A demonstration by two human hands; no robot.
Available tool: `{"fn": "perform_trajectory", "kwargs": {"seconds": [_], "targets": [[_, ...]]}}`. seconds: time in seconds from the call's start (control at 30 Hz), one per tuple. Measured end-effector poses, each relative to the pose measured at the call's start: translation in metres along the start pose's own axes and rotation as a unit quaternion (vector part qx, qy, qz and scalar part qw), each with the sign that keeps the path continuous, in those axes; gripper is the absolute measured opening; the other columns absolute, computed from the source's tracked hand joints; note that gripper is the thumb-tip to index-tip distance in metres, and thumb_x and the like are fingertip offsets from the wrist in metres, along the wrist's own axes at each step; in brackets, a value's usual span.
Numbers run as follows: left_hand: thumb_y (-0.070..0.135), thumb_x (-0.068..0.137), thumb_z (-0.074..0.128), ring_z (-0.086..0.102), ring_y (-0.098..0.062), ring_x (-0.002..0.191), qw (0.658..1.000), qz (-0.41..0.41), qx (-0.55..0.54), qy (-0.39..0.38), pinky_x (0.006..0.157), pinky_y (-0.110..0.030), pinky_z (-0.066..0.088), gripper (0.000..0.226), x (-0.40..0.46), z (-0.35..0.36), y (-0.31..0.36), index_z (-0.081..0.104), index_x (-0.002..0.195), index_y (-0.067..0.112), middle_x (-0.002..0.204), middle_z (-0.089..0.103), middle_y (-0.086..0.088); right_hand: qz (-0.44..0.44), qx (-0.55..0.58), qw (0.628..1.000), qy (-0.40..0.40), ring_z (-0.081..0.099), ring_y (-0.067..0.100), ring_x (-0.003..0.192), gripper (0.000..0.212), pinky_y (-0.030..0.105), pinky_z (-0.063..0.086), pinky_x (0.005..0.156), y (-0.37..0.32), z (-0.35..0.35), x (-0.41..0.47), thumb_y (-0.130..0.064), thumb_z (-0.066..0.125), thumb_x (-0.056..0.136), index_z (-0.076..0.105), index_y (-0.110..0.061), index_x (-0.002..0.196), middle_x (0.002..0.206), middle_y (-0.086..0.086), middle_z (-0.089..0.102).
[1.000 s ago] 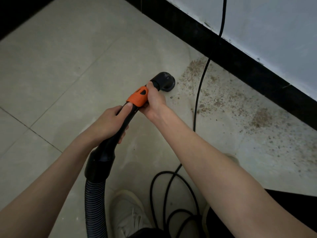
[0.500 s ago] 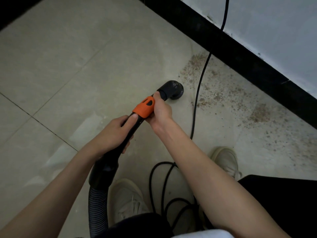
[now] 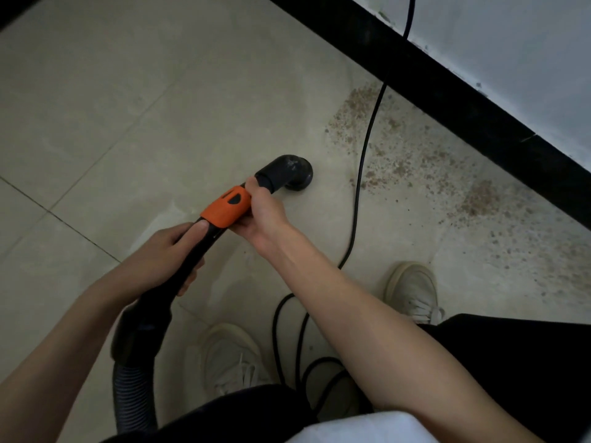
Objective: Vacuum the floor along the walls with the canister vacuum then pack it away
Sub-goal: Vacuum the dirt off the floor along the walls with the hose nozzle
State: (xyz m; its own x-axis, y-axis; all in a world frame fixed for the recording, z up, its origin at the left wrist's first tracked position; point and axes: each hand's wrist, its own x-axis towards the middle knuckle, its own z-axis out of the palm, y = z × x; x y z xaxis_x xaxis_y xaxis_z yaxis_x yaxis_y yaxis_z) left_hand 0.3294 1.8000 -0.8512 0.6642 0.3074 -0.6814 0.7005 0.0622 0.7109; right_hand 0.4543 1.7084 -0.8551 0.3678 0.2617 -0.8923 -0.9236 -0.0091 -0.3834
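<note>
Orange plastic marks the collar [image 3: 227, 210] on the black vacuum wand [image 3: 192, 260], which slants from lower left up to a round black nozzle [image 3: 292, 174] sitting on the pale tiled floor [image 3: 128, 107]. A ribbed hose [image 3: 134, 398] hangs from the wand's thick lower end. The right hand [image 3: 265, 212] is wrapped round the wand just ahead of the orange collar, thumb on top near the nozzle joint. The left hand [image 3: 163, 257] grips the wand below the collar, thumb lying along the top and touching the collar's lower edge, fingers curled underneath. Just right of the nozzle a black power cord [image 3: 363, 174] runs down from the wall [image 3: 511, 43] across the floor and coils between two pale sneakers [image 3: 412, 289]. Beyond the cord, brown grit [image 3: 476, 199] is scattered along the black baseboard [image 3: 447, 100]. The cord lies between nozzle and most of the grit.
</note>
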Motion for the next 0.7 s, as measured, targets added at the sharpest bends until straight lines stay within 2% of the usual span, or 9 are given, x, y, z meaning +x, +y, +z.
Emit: {"fn": "perform_trajectory", "kwargs": {"seconds": [0.1, 0.2, 0.23, 0.37, 0.47, 0.6, 0.7], "targets": [[0.043, 0.093, 0.046, 0.045, -0.021, 0.04, 1.0, -0.003, 0.007, -0.006, 0.037, -0.027, 0.039, 0.037, -0.003, -0.006, -0.006, 0.051, 0.079, 0.01, 0.052, 0.051, -0.005, 0.018, -0.016, 0.999, -0.021, 0.063, 0.034, 0.11, 0.036, 0.038, 0.051, 0.075, -0.001, -0.007, -0.004, -0.024, 0.052, 0.1, 0.053, 0.001, 0.125, 0.119, 0.022, 0.064], [0.042, 0.094, 0.047, 0.046, -0.022, 0.04, 1.0, 0.001, 0.008, -0.016, 0.038, -0.028, 0.039, 0.037, -0.004, -0.002, -0.009, 0.051, 0.077, 0.009, 0.054, 0.052, -0.007, 0.029, -0.027, 0.999, -0.031, 0.063, 0.023, 0.078, 0.022, 0.033, 0.053, 0.071, -0.006, -0.021, -0.008, -0.021, 0.054, 0.096, 0.055, -0.005, 0.111, 0.088, 0.014, 0.064], [0.043, 0.093, 0.047, 0.046, -0.022, 0.04, 1.0, -0.001, 0.004, -0.021, 0.038, -0.029, 0.039, 0.037, -0.004, 0.001, -0.011, 0.051, 0.077, 0.01, 0.054, 0.052, -0.008, 0.028, -0.024, 0.999, -0.022, 0.061, 0.021, 0.074, 0.022, 0.031, 0.053, 0.066, -0.006, -0.024, -0.008, -0.02, 0.055, 0.095, 0.055, -0.005, 0.111, 0.085, 0.013, 0.062], [0.043, 0.094, 0.048, 0.047, -0.022, 0.041, 0.999, -0.009, -0.006, -0.031, 0.038, -0.029, 0.04, 0.036, -0.005, 0.008, -0.013, 0.052, 0.079, 0.01, 0.055, 0.053, -0.007, 0.005, -0.002, 1.0, 0.008, 0.065, 0.024, 0.084, 0.039, 0.031, 0.052, 0.061, -0.003, -0.033, -0.007, -0.027, 0.058, 0.096, 0.054, 0.0, 0.123, 0.108, 0.022, 0.065], [0.04, 0.096, 0.047, 0.047, -0.024, 0.042, 0.999, -0.017, -0.013, -0.041, 0.038, -0.029, 0.04, 0.035, -0.007, 0.009, -0.013, 0.051, 0.078, 0.011, 0.055, 0.053, -0.007, -0.006, -0.006, 1.0, 0.008, 0.064, 0.023, 0.077, 0.036, 0.032, 0.053, 0.062, -0.002, -0.033, -0.006, -0.028, 0.061, 0.095, 0.056, -0.002, 0.119, 0.111, 0.021, 0.066], [0.047, 0.094, 0.046, 0.048, -0.024, 0.043, 0.998, -0.021, -0.005, -0.06, 0.04, -0.03, 0.042, 0.039, -0.007, 0.013, -0.009, 0.05, 0.078, 0.011, 0.055, 0.054, -0.006, -0.04, -0.017, 0.999, 0.015, 0.064, 0.023, 0.073, 0.028, 0.034, 0.054, 0.061, -0.005, -0.034, -0.002, -0.026, 0.06, 0.096, 0.055, -0.003, 0.112, 0.095, 0.016, 0.065], [0.065, 0.078, 0.047, 0.051, -0.025, 0.043, 0.997, -0.002, 0.005, -0.079, 0.041, -0.031, 0.046, 0.055, -0.007, 0.02, -0.006, 0.05, 0.085, 0.01, 0.054, 0.055, -0.003, -0.046, -0.033, 0.998, 0.016, 0.064, 0.023, 0.073, 0.028, 0.034, 0.054, 0.062, -0.004, -0.035, -0.001, -0.026, 0.058, 0.097, 0.055, -0.003, 0.111, 0.093, 0.016, 0.066]]}}
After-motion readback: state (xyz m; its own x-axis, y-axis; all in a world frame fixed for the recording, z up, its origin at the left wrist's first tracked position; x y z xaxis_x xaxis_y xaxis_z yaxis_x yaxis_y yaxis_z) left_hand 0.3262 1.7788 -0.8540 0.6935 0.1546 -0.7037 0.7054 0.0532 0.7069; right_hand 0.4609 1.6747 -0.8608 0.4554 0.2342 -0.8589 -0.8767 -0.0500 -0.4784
